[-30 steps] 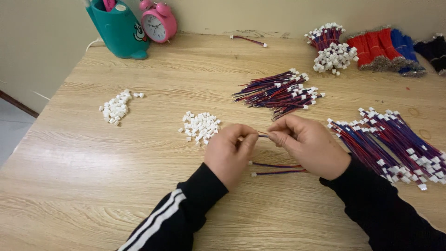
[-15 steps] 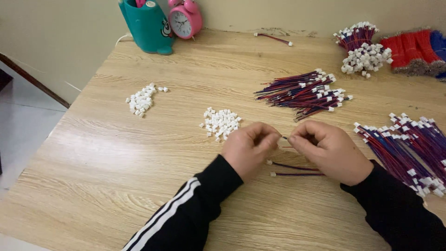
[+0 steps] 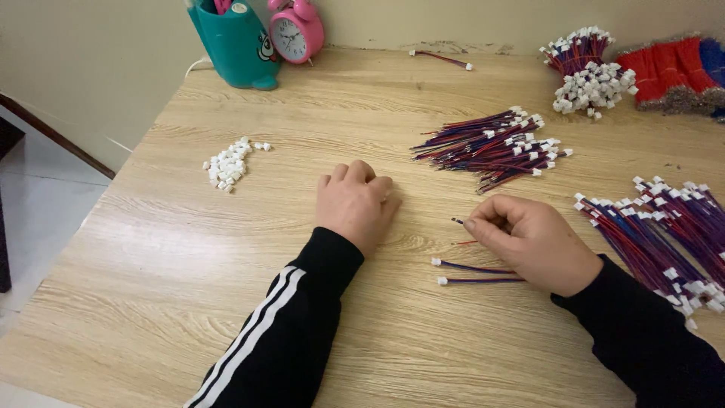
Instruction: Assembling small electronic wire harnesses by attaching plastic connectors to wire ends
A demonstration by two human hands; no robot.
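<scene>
My left hand lies palm down on the wooden table, fingers curled over the spot where a small heap of white plastic connectors lay; the heap is hidden beneath it. To its right, my right hand pinches a thin red-and-blue wire, whose bare tip sticks out to the left of the fingertips. Two wires fitted with white connectors lie on the table just below that hand. Both sleeves are black; the left one has white stripes.
A second heap of white connectors lies at the left. Wire bundles with connectors lie at centre back, far right and back right, beside red wires. A teal holder and a pink alarm clock stand at the back.
My hands have come apart. The left hand moved left onto the connector heap, while the right hand stayed holding the wire. The view shifted left.
</scene>
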